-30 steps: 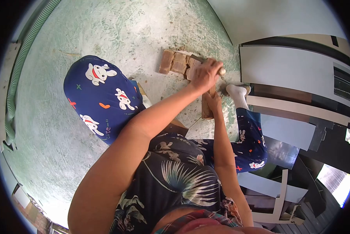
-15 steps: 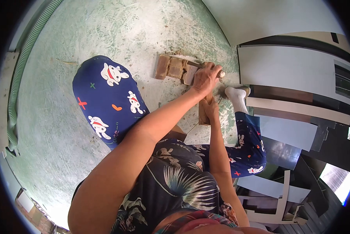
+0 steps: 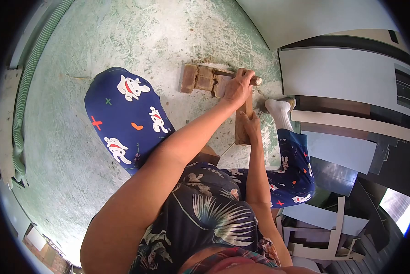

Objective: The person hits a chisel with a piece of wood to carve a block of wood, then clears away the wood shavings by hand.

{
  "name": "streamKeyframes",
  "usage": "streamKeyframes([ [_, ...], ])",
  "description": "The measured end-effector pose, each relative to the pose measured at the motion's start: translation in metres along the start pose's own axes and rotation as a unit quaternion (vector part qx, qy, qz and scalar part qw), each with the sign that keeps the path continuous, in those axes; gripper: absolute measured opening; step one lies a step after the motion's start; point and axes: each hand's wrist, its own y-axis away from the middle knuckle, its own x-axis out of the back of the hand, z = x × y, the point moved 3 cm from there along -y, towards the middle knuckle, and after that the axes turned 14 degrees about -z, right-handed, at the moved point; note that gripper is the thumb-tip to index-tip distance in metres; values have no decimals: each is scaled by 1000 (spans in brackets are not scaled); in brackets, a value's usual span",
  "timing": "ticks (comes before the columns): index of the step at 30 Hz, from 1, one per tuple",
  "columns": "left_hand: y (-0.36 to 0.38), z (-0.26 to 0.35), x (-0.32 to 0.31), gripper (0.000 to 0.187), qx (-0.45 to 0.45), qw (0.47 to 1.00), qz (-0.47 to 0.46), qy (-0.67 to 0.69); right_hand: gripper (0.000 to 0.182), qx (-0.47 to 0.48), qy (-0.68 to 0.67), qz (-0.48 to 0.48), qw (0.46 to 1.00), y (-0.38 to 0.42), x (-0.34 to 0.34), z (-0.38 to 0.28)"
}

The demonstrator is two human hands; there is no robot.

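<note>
My left hand (image 3: 239,89) is closed round a brown rod-like handle (image 3: 256,81) with a pale rounded end. The handle's thin dark part points left, over a row of worn brown wooden blocks (image 3: 205,78) on the floor. Just below, my right hand (image 3: 250,125) is wrapped round a long flat piece of wood (image 3: 242,134), whose upper part runs up beside my left hand. The far tip of the thin dark part cannot be made out clearly.
Scuffed green-white floor (image 3: 168,41) surrounds the blocks. A brown box (image 3: 207,155) sits near my body. My socked foot (image 3: 279,109) is right of the wood. Panels and boards (image 3: 337,73) stand at the right; a ribbed green hose (image 3: 31,68) runs along the left.
My left hand has shifted slightly up and left, exposing more of the handle. The flat wood and my right hand have moved slightly right.
</note>
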Motion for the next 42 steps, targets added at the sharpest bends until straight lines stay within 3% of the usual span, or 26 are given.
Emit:
streamKeyframes([
  [3, -1, -1, 0, 42, 5, 1000, -25, 2, 44, 74, -143, 24, 987, 18, 13, -15],
  [7, -5, -4, -4, 45, 1, 999, -34, 9, 45, 169, -217, 146, 950, 60, 32, -57],
  [11, 4, 3, 12, 45, -36, 999, -12, 1, 43, 246, -242, 193, 919, 97, 14, -74],
  [15, -1, -5, 6, 40, -31, 999, -23, -9, 44, 166, -225, 78, 957, 96, -3, -59],
  [20, 7, 2, 12, 30, -74, 997, -11, -3, 42, 218, -251, 136, 933, 119, 7, -82],
  [22, 7, 3, 10, 28, -51, 998, -33, -9, 42, 245, -268, 177, 915, 132, 7, -95],
  [25, 1, 0, 8, 34, -32, 997, -63, -18, 44, 199, -256, 127, 938, 127, -7, -72],
  [26, 1, -2, 5, 38, -27, 997, -74, -19, 46, 140, -218, 67, 964, 117, -10, -58],
  [42, 11, 1, 8, 45, -66, 995, -73, -19, 40, 251, -230, 179, 923, 144, 5, -84],
])
